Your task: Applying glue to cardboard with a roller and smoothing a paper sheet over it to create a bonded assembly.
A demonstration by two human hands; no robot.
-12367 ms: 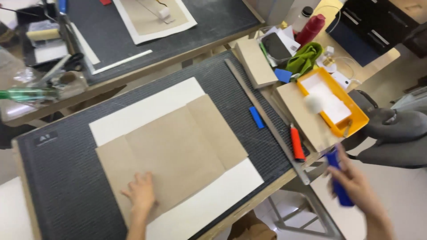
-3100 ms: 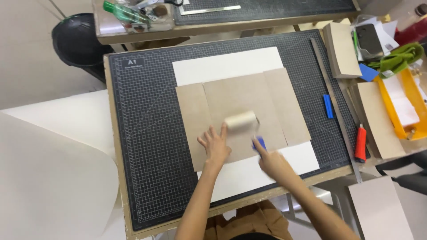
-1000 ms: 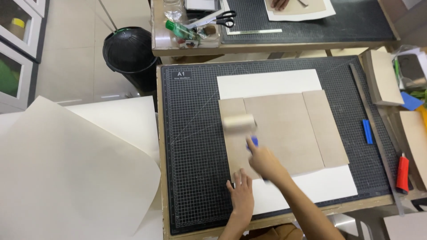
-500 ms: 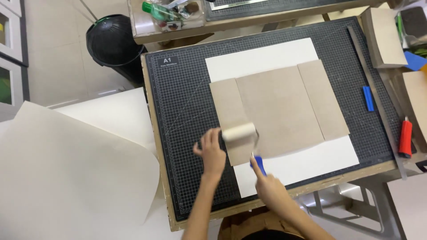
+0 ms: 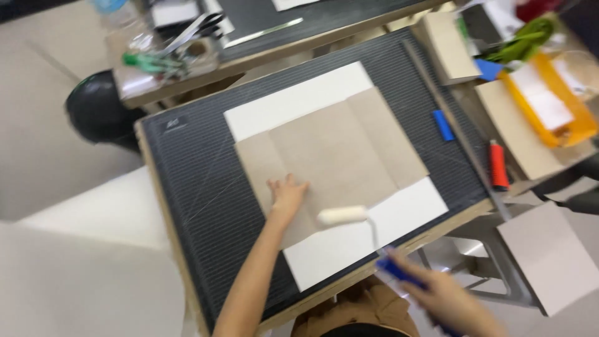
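- Right hand, lower right of the frame, blurred: grip closed round the blue handle of a paint roller.
- The roller's cream sleeve lies crosswise at the lower edge of the brown board, lower centre of the frame; whether it presses on the surface cannot be told.
- Left hand, centre of the frame: grip spread, fingers flat on the lower left part of the brown board.
- The brown board shows fold lines near both its ends. It lies on a white sheet, which shows above it and below it.
- Both lie on a dark gridded cutting mat covering the bench.
- At the mat's right edge: a long metal ruler, with a small blue item just beside it on the mat.
- Right of the ruler: a red-handled tool, a brown card, and an orange tray at upper right.
- Upper left of the frame: a black bin on the floor.
- Lower left: large pale sheets beside the bench.
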